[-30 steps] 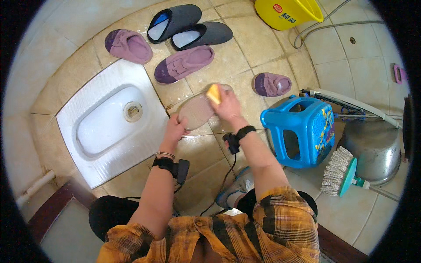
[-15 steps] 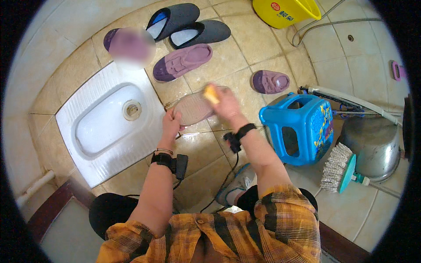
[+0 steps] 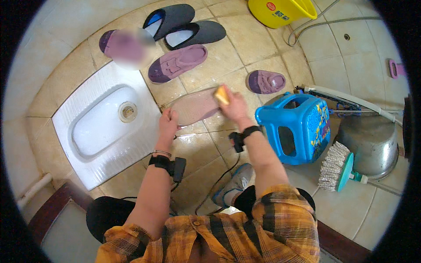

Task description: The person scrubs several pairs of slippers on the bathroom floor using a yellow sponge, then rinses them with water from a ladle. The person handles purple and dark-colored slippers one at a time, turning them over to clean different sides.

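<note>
A shoe point(image 3: 193, 107) lies with its pinkish-brown sole turned up, over the wet tiles right of the squat toilet. My left hand point(image 3: 167, 125) grips its left end, thumb on the sole. Closed in my right hand point(image 3: 237, 108) is a small yellow scrubbing brush, or a block like one point(image 3: 222, 95), at the sole's right end. My fingers hide its underside. Beyond the sole rest a purple shoe point(image 3: 177, 63) and, farther right, a smaller purple shoe point(image 3: 266, 82). Another purple shoe point(image 3: 125, 46) at the far left is partly blurred.
The white squat toilet point(image 3: 66, 118) is set in the floor at left. Dark slippers point(image 3: 197, 35) lie at the back, near a yellow bucket point(image 3: 280, 13) and a hose point(image 3: 302, 33). At right are a blue stool point(image 3: 294, 127), a metal basin point(image 3: 368, 142) and a mop-like brush point(image 3: 335, 168).
My right hand has slid the yellow brush rightward along the sole to its right end. The left hand keeps its hold on the shoe. The whole view has shifted slightly.
</note>
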The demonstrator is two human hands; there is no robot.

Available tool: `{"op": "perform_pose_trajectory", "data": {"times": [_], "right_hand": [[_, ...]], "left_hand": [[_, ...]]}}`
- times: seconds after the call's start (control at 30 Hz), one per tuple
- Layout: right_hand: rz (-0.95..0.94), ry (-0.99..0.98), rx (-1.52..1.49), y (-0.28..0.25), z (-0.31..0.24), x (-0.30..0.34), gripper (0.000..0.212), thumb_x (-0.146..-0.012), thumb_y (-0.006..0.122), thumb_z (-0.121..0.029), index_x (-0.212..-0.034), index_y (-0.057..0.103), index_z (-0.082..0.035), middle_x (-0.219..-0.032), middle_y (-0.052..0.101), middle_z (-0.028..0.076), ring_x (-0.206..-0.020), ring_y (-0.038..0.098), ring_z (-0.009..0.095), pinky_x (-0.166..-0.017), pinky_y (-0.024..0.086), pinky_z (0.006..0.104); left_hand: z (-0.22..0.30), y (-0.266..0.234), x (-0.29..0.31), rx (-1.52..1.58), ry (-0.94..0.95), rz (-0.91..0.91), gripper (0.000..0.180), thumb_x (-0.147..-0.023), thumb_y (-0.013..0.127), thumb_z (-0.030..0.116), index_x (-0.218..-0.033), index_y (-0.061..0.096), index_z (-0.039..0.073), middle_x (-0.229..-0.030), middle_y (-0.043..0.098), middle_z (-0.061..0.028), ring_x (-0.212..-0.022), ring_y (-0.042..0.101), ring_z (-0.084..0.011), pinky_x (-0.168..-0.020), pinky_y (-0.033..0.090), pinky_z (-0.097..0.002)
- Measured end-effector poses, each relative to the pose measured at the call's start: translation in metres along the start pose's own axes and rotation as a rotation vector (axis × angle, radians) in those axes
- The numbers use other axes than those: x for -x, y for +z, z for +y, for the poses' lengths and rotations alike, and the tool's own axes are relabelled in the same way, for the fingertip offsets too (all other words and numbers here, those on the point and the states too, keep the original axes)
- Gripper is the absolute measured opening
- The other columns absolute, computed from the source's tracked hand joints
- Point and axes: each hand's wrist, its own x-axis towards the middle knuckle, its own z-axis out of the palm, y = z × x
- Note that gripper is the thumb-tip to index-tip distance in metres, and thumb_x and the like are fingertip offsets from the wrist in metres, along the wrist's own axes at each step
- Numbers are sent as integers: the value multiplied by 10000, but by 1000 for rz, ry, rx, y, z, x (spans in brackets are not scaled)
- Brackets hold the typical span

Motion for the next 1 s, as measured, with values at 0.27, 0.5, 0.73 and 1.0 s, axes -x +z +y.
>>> {"op": "perform_pose_trajectory", "data": {"times": [0.27, 0.5, 0.73, 1.0], "right_hand": [[2, -243, -68, 11, -42, 19, 706, -814, 688, -335, -1453, 406, -238, -1025, 597, 226, -936, 617, 391, -793, 524, 468], [-8, -39, 148, -25, 0, -6, 709, -824, 664, -447, -1458, 397, -275, -900, 602, 208, -843, 626, 356, -718, 526, 456], [-206, -440, -259, 4, -80, 40, 755, -808, 688, -411, -1477, 359, -293, -1059, 591, 239, -907, 634, 409, -782, 530, 485], [-13, -9, 83, -35, -11, 2, 730, -824, 677, -424, -1465, 372, -257, -952, 608, 225, -847, 629, 364, -698, 534, 462]], "left_hand": [[2, 12, 4, 12, -39, 56, 396, -986, 521, 305, -1256, 548, 16, -1021, 658, -85, -752, 643, -149, -555, 536, -282], [3, 9, 6, 55, -109, -25, 394, -1013, 473, 314, -1279, 511, 27, -974, 650, -95, -662, 633, -164, -548, 547, -297], [2, 10, -2, 291, -240, -127, 344, -1016, 468, 292, -1228, 506, 22, -990, 642, -116, -711, 661, -219, -595, 584, -353], [10, 10, 0, 335, -261, -193, 334, -1004, 481, 288, -1149, 543, -7, -923, 670, -139, -671, 671, -229, -582, 578, -351]]}}
